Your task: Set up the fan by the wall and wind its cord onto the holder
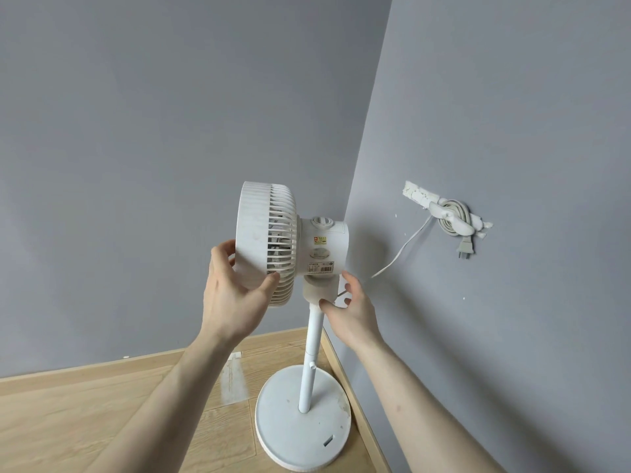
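Both hands steady the white plastic pedestal fan (293, 240): the left hand (235, 295) cups the round grille's lower rim, fingers curled on it, while the right hand (351, 312) pinches the neck joint below the motor housing. Fan stands in the corner, base on pale wooden floorboards (85, 404). Its white cord (456, 218) already sits coiled on the white wall holder (444, 213) at three o'clock — likely only head aiming remains. Grey painted walls (170, 114) meet behind.
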